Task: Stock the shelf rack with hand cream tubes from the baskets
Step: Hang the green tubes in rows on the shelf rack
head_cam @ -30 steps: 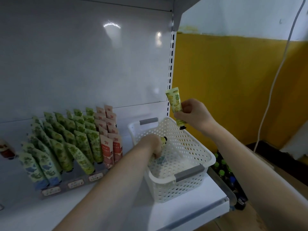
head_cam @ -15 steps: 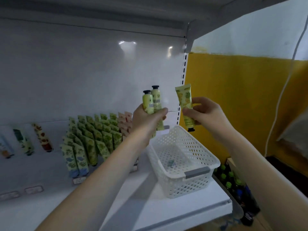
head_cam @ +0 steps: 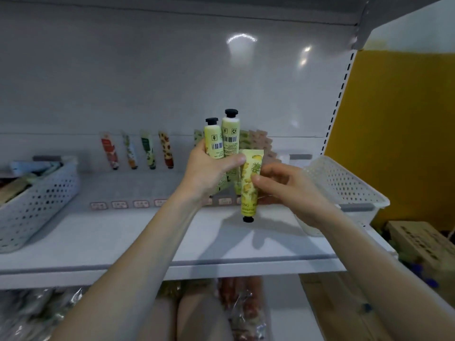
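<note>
The shelf (head_cam: 110,237) carries a white basket (head_cam: 344,185) at its right edge and a grey basket (head_cam: 37,205) at its left. My left hand (head_cam: 209,168) holds two yellow tubes (head_cam: 230,136), caps up; my right hand (head_cam: 288,185) pinches a pineapple tube (head_cam: 249,188), cap down. I think I should turn all caps down before racking, without knocking the four tubes (head_cam: 147,148) at the back.

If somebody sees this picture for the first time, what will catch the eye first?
First, the two hands in the middle, in front of the shelf: the left hand grips two yellow-green tubes with black caps up, and the right hand pinches a pineapple-printed tube cap down. Next come the white basket at the right end of the shelf and the grey basket, holding more tubes, at the left end.
</note>
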